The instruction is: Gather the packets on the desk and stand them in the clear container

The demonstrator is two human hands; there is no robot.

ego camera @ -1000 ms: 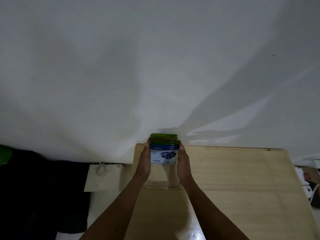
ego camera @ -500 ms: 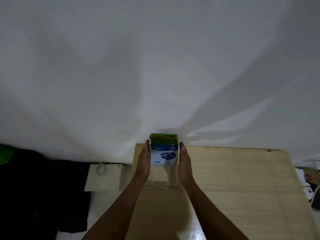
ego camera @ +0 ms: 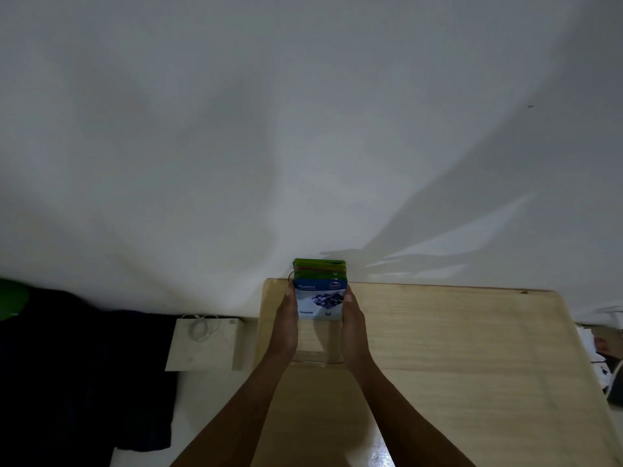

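A stack of packets (ego camera: 320, 291) stands upright at the far left of the wooden desk (ego camera: 455, 348), close to the wall. The front packet is blue and white with a blueberry picture; green packets stand behind it. The packets sit in a clear container (ego camera: 317, 355) whose near rim shows between my wrists. My left hand (ego camera: 286, 326) presses flat against the left side of the container and packets. My right hand (ego camera: 354, 326) presses flat against the right side. Both hands clasp it between them.
A white wall rises right behind the desk. Left of the desk, lower down, lies a white box (ego camera: 204, 343) with a coiled white cable on it. Dark cloth (ego camera: 67, 365) fills the far left. Clutter shows past the desk's right edge (ego camera: 603, 358).
The packets have sunk slightly lower between my hands. My hands have stayed flat at the sides and shifted a little forward along them.
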